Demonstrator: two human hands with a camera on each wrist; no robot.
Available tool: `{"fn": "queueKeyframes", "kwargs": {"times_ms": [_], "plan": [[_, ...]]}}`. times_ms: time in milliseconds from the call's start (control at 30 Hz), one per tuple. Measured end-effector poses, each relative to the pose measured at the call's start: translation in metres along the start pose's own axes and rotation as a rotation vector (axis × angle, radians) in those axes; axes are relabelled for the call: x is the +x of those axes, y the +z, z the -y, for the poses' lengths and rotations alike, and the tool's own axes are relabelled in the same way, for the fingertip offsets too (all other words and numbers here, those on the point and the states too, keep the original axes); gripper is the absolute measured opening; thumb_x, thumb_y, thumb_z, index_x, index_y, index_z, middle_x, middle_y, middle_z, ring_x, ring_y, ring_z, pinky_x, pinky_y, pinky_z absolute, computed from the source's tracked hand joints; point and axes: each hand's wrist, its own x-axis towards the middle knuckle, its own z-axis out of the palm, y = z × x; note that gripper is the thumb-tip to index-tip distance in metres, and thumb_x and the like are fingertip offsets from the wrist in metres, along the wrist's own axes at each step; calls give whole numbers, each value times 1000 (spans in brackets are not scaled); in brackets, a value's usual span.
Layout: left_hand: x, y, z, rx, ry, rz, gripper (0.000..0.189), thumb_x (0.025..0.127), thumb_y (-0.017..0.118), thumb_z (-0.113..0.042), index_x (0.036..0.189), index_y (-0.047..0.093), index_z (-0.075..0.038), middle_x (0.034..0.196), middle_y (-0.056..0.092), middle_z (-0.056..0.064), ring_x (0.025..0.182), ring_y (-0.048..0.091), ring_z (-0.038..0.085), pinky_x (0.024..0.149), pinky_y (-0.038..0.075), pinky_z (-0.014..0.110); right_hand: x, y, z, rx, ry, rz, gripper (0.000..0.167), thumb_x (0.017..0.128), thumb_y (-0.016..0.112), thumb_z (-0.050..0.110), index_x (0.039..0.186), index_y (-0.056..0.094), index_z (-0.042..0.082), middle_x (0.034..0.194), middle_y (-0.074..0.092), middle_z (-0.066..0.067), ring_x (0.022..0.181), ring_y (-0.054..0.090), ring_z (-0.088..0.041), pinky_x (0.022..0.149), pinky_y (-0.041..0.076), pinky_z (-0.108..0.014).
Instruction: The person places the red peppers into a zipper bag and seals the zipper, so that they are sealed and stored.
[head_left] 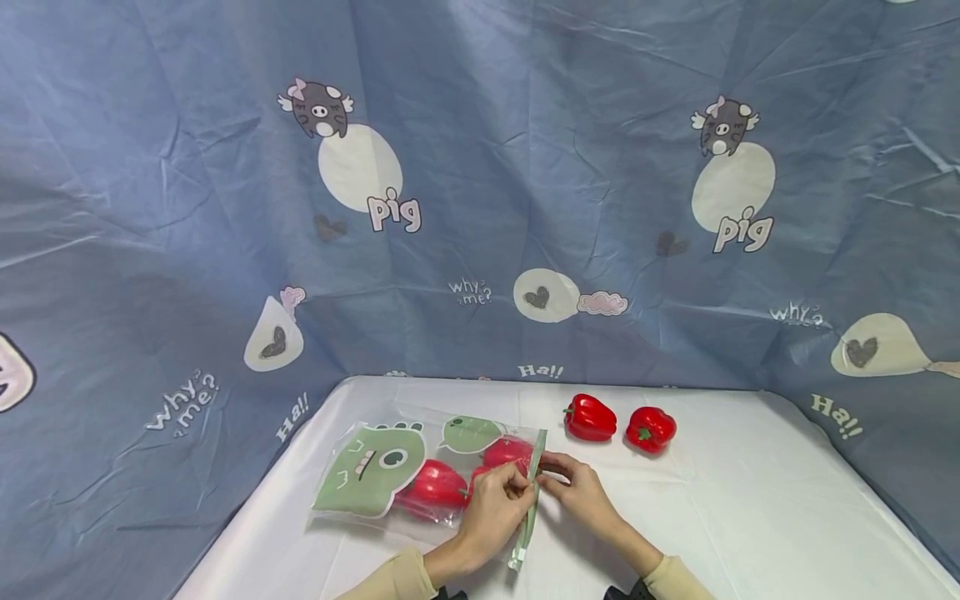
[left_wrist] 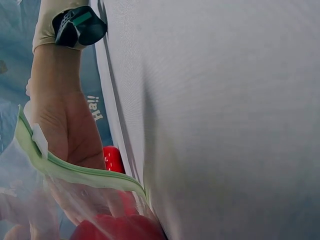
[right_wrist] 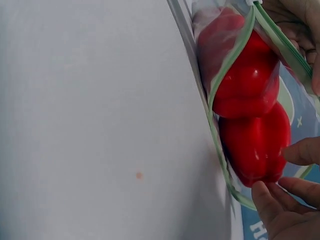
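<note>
A clear zip bag (head_left: pixel 420 437) with a green dinosaur print lies on its side, with red bell peppers (head_left: pixel 438 486) inside. My left hand (head_left: pixel 492 508) pinches the green zip edge (head_left: pixel 534 492) at the bag's mouth. In the right wrist view the mouth gapes, and two peppers (right_wrist: pixel 255 145) sit end to end just within it. My right hand (head_left: pixel 581 496) is at the mouth from the right, its extended fingers (right_wrist: pixel 267 200) and thumb touching the end of the outer pepper. The left wrist view shows the right palm (left_wrist: pixel 75 130) behind the zip strip.
Two more red bell peppers, one lying on its side (head_left: pixel 590 417) and one with its green stem facing me (head_left: pixel 651 431), lie behind the right hand on the white tablecloth (head_left: pixel 750 500). A blue printed curtain (head_left: pixel 480 208) hangs behind and beside the table.
</note>
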Motion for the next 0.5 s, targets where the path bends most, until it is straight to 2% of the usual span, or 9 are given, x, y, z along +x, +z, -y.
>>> {"fn": "queueKeyframes", "kwargs": {"times_ms": [267,367,500], "plan": [[1,0,1,5,9,-14,15,77,69,-6,70,61,-17,59,58,-9,50,49,-4,44,45,18,5,-5,5,-36,2,-84,31,84,65,-6,115,63,-7,109,68,-24,104,66,-39,93,50,-51],[1,0,1,4,9,-17,15,77,69,-6,70,62,-17,60,59,-9,51,49,-4,44,45,18,6,-12,6,-49,-9,-79,29,85,66,-3,114,64,-6,108,69,-22,101,67,-35,92,52,-45],[0,0,1,4,10,-11,16,78,68,-5,70,62,-17,60,60,-9,50,50,-4,44,46,18,9,-29,7,-30,-58,-39,30,86,68,4,114,64,-4,109,69,-20,100,68,-29,86,56,-30]]}}
